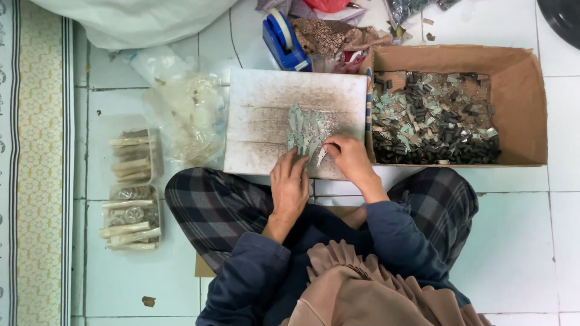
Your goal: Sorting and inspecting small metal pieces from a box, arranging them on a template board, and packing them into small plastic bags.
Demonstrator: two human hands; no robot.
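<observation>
I sit cross-legged on a white tiled floor with a worn white board (266, 118) in front of my knees. A small heap of pale teal and silver metal strips (307, 130) lies on the board. My left hand (290, 184) rests flat on the board's near edge, fingers spread, just below the heap. At the heap's lower right, my right hand (345, 156) pinches one small silver strip (321, 157) between its fingertips.
A cardboard box (519, 102) full of dark and teal metal pieces stands to the right. Left of me lie clear bags of bundled pale sticks (132, 208) and a crumpled plastic bag (187, 115). A blue tape dispenser (284, 42) and cloth sit behind the board.
</observation>
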